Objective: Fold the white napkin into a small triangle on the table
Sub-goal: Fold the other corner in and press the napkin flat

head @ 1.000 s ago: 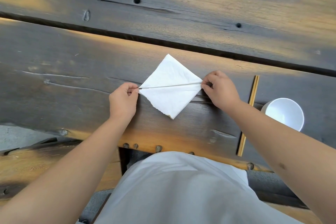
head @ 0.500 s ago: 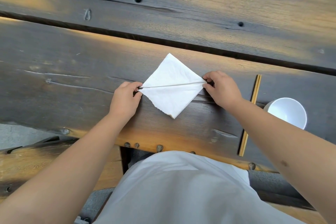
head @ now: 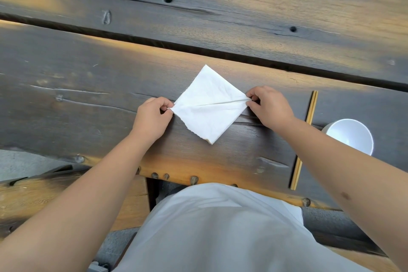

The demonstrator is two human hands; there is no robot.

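Observation:
A white napkin (head: 209, 104) lies as a diamond on the dark wooden table (head: 88, 95), one corner pointing away from me and one toward me. A crease runs across it from the left corner to the right corner. My left hand (head: 152, 117) pinches the left corner between thumb and fingers. The right corner is pinched by my right hand (head: 268, 106). The napkin is stretched taut between the two hands, and its near edge is slightly frayed.
A pair of wooden chopsticks (head: 305, 137) lies to the right of the napkin, running toward the table's near edge. A white bowl (head: 350, 134) stands further right, partly behind my right forearm. A dark gap (head: 198, 48) between planks crosses the table beyond the napkin.
Both hands keep their pinch on the side corners. The middle fold line has flattened on the left side, and the napkin lies a little flatter on the table.

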